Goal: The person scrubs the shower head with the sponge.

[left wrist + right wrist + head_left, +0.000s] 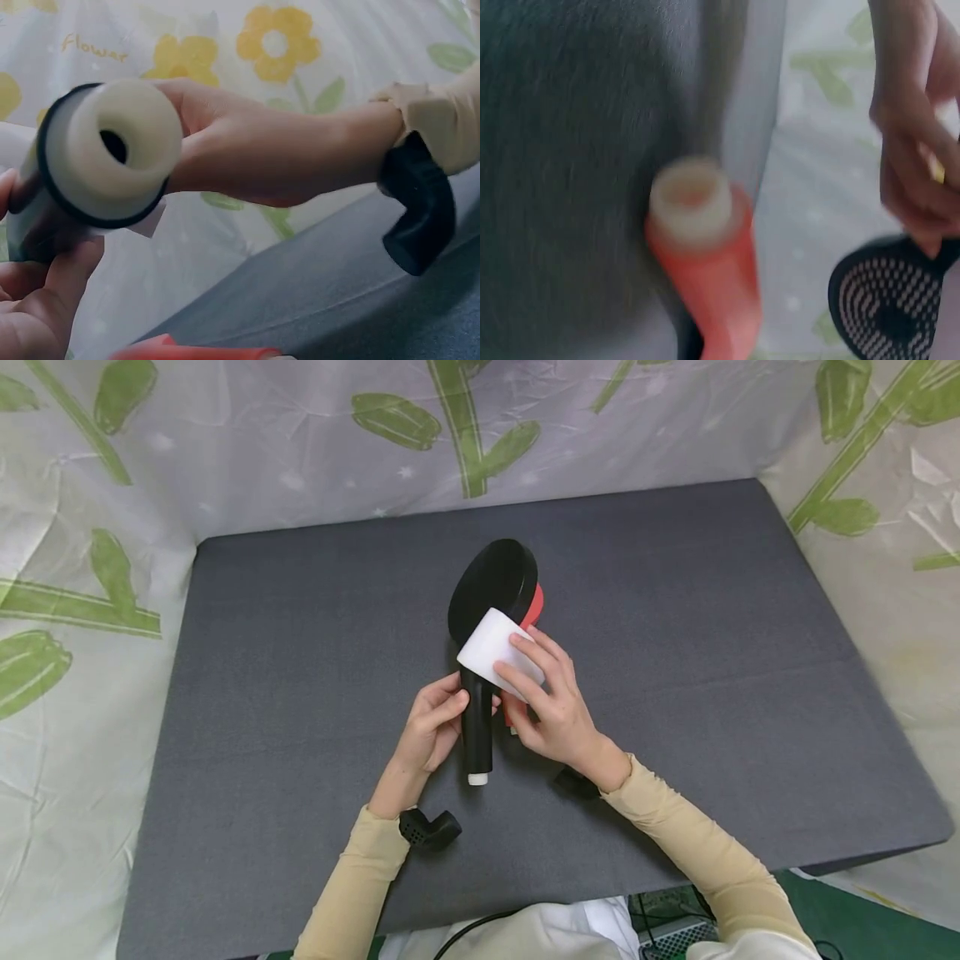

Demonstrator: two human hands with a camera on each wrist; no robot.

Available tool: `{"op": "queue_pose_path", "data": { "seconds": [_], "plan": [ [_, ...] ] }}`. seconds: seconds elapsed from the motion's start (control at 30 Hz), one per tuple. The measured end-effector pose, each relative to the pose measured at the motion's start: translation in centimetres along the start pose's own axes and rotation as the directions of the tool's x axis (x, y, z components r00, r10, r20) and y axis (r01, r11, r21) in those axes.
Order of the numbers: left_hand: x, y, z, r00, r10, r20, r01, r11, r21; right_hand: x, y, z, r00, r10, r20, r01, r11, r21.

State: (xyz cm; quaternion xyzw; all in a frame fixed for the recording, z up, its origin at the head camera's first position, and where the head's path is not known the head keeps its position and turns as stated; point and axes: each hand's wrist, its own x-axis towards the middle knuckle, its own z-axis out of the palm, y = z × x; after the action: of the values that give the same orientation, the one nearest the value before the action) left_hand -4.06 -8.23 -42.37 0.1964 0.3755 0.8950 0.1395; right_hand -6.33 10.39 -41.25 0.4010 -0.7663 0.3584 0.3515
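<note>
Tilted above the grey table is a black shower head [491, 581]. Its handle, ending in a white connector [127, 142], is pinched between the thumb and fingers of my left hand [430, 725]. My right hand [557, 703] holds a white sheet [489, 647] against the shower head's neck; cloth or paper, I cannot tell. The spray face with its many small holes shows in the right wrist view. Behind and partly hidden lies a red shower head [536, 607], whose handle end with a pale connector [692, 196] faces the right wrist camera.
The dark grey table [300, 635] spreads around both hands. White curtains [262, 443] with green plant prints hang along its back and sides. A black wrist camera [431, 829] sits on the left forearm. Cables and a grey device [678, 937] are below the front edge.
</note>
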Motion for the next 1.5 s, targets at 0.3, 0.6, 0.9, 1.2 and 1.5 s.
{"op": "queue_pose_path", "data": {
  "seconds": [0.3,0.6,0.9,1.2,1.5],
  "plan": [
    [-0.1,0.1,-0.5,0.995,-0.062,0.084,0.059,0.998,0.038,1.6,2.1,-1.4,0.97,0.057,-0.236,-0.064,0.998,-0.022],
    [0.0,0.0,-0.1,0.99,-0.051,0.129,0.054,0.998,-0.02,1.5,1.4,-1.4,0.966,0.084,-0.245,-0.078,0.996,0.034],
    [0.0,0.0,-0.2,0.991,-0.067,0.117,0.068,0.998,-0.004,0.9,1.5,-1.3,0.986,-0.1,-0.136,0.082,0.987,-0.136],
    [-0.5,0.4,-1.5,0.978,-0.107,0.178,0.082,0.986,0.147,4.5,1.3,-4.0,0.937,0.261,-0.234,-0.195,0.942,0.272],
    [-1.2,1.7,-2.4,0.97,-0.117,0.214,0.015,0.904,0.426,5.5,1.7,-5.9,0.88,0.432,-0.196,-0.301,0.828,0.472]
  ]
}}
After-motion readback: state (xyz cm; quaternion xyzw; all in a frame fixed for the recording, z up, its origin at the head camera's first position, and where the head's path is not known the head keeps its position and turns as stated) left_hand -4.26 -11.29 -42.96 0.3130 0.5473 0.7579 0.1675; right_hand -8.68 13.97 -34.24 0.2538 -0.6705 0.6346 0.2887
